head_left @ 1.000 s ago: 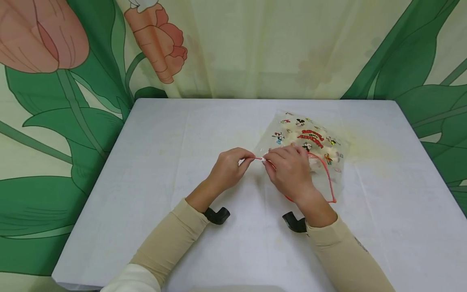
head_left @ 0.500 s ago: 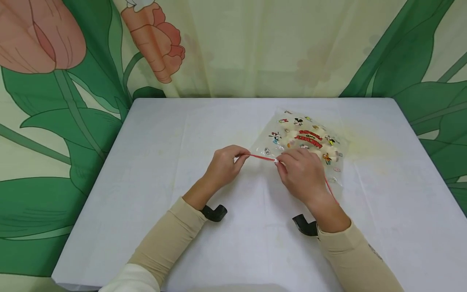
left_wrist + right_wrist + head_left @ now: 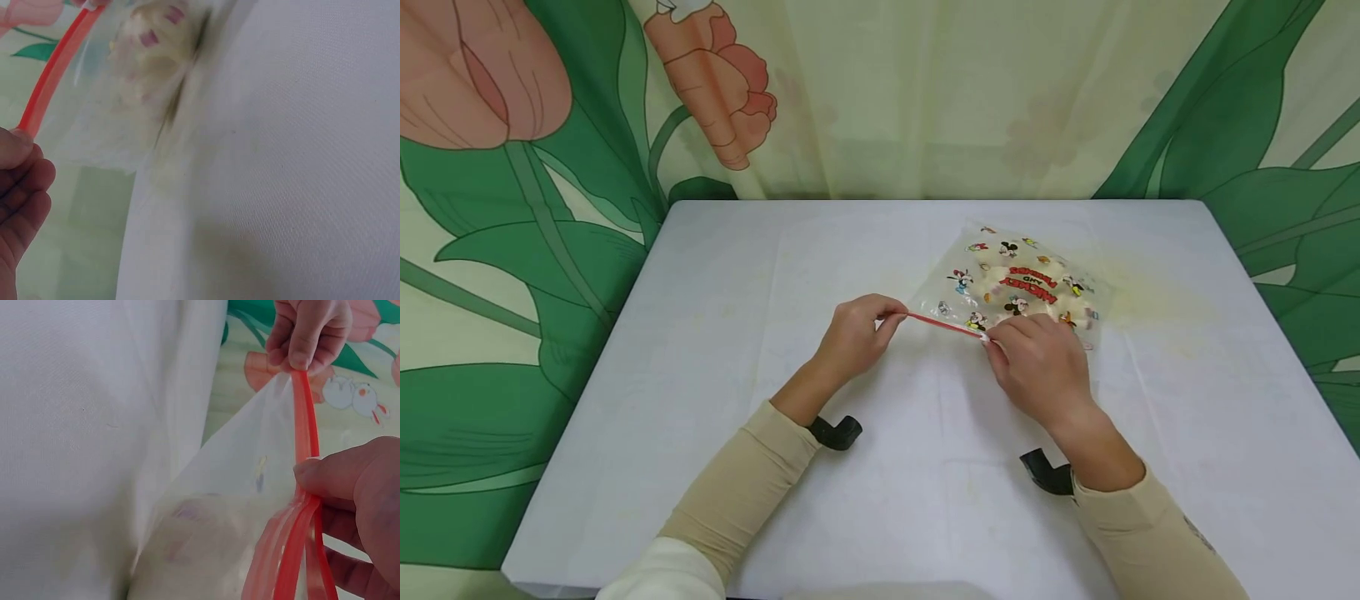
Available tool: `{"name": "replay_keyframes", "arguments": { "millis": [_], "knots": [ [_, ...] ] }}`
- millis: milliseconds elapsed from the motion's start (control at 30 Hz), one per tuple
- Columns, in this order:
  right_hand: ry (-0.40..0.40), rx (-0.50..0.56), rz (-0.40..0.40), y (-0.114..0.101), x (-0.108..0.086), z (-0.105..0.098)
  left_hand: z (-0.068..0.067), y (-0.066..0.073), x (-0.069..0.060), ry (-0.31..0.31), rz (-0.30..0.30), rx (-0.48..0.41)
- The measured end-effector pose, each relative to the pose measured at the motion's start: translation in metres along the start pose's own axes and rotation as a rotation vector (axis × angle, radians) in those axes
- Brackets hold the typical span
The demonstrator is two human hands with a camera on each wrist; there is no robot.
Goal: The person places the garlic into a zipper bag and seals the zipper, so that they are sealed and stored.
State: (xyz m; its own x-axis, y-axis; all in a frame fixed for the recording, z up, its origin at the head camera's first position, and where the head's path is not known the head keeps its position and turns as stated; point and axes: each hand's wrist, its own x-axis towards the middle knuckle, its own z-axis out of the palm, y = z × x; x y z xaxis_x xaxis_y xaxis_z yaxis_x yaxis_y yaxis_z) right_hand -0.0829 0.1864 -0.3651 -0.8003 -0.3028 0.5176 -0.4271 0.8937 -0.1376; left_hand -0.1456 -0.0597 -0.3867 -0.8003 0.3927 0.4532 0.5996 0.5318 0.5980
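A clear zip bag (image 3: 953, 285) printed with small cartoon figures and red lettering lies right of the table's middle, its near edge lifted. Pale lumpy contents (image 3: 153, 65) show through the plastic. My left hand (image 3: 856, 335) pinches the left end of the red zip strip (image 3: 943, 324) between thumb and fingers. At a small white slider (image 3: 984, 337) along the strip, my right hand (image 3: 1043, 367) pinches with thumb and fingers. Between the two hands the strip is taut. In the right wrist view, the red edges (image 3: 287, 556) on the near side of the right thumb stand apart.
A white cloth covers the table (image 3: 880, 492). Behind it hangs a curtain (image 3: 925, 100) with printed flowers and leaves. Black curved pieces (image 3: 838, 433) stick out at both wrists.
My right hand has slid rightward and slightly nearer along the strip with the slider, so more red strip shows between the hands. The left hand has shifted slightly left, still holding the end.
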Motion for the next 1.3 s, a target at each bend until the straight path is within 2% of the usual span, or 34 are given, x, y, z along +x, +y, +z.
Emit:
{"name": "replay_keyframes", "arguments": {
  "millis": [300,533,1000,1300],
  "knots": [
    [0.002,0.0,0.01,0.003,-0.007,-0.006,-0.001,-0.005,-0.002,0.038,-0.006,-0.01],
    [0.033,-0.005,0.002,0.005,-0.013,-0.007,-0.002,-0.007,-0.003,0.037,-0.01,-0.009],
    [-0.007,-0.026,0.077,0.011,-0.03,-0.018,-0.004,-0.011,-0.005,0.044,-0.035,-0.025],
    [0.025,-0.012,0.071,0.016,-0.043,-0.023,-0.005,-0.014,-0.007,0.052,-0.03,-0.026]
  ]
}}
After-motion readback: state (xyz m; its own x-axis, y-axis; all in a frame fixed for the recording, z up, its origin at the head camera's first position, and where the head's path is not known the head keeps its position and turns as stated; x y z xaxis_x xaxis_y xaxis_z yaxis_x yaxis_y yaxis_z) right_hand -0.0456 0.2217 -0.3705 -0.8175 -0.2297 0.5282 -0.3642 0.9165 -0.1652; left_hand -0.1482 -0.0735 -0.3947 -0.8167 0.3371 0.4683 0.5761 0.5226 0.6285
